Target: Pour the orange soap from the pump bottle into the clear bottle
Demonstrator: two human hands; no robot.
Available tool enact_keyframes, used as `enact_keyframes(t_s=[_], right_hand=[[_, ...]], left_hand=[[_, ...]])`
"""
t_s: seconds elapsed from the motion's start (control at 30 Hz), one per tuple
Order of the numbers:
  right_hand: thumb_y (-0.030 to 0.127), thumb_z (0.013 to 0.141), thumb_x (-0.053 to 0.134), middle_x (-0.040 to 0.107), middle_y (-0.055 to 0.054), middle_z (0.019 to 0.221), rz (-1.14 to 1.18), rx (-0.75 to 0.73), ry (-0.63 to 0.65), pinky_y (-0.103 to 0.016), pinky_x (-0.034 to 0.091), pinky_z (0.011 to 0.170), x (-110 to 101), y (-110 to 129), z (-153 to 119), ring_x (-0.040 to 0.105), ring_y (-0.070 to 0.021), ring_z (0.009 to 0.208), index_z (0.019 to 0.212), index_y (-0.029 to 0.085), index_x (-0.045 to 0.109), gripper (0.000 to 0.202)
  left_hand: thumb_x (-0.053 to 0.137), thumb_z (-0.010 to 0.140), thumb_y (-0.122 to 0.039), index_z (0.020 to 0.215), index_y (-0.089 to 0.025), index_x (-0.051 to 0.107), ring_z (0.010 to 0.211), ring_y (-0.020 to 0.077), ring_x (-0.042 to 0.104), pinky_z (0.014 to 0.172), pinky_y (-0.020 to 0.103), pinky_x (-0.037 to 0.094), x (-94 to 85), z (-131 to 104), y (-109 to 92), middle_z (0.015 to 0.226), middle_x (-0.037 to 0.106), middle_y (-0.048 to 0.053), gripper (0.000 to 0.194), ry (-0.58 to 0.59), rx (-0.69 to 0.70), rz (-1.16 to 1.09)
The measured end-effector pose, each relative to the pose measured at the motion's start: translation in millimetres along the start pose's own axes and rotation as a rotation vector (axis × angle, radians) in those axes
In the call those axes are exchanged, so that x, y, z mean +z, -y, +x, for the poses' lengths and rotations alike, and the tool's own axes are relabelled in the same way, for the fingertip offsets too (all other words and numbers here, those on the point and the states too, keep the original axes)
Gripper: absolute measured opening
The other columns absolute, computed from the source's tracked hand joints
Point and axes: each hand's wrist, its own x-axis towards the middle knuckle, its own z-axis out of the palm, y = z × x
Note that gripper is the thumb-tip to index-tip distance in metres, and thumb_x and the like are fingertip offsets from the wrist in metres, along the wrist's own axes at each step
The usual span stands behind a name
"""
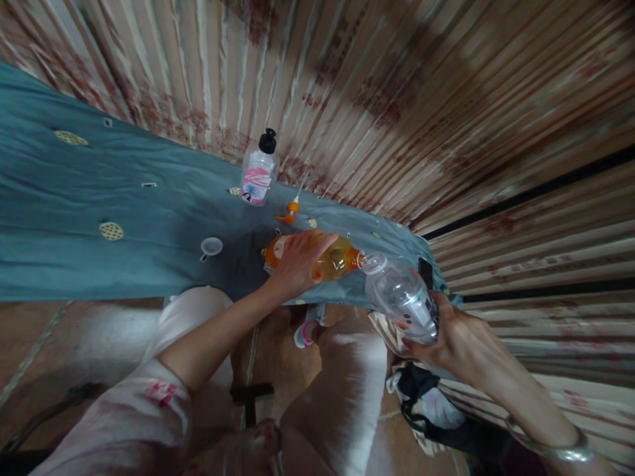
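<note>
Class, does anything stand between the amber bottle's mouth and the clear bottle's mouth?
Nothing visible does. The left hand holds the amber bottle with its mouth right at that of the clear bottle, held by the right hand. The orange pump lies off to one side.

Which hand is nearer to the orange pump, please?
Left. The left hand is just below the orange pump in view, on the orange bottle; the right hand is farther right, on the clear bottle.
</note>
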Motion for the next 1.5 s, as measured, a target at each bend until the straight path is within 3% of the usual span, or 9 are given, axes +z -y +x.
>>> enact_keyframes(t_s=[1.17,1.5], right_hand=[[0.053,0.078,0.052,0.067,-0.008,0.064,0.028,0.022,-0.02,-0.032,0.043,0.05,-1.6,3.9,0.3,0.066,-0.0272,0.057,0.114,0.012,0.049,0.055],[0.058,0.079,0.048,0.064,-0.006,0.059,0.048,0.033,0.035,-0.031,0.043,0.048,-4.1,3.7,0.6,0.066,-0.0271,0.054,0.112,0.012,0.049,0.056]], left_hand=[[0.069,0.074,-0.027,0.139,-0.025,0.036,0.127,0.0308,0.044,0.105,0.049,0.035,0.4,0.3,0.3,0.136,0.047,0.014,0.073,0.0,0.0,0.012],[0.069,0.073,-0.025,0.139,-0.022,0.038,0.127,0.0307,0.044,0.105,0.048,0.035,1.1,0.3,1.0,0.135,0.048,0.014,0.074,0.001,0.008,0.019]])
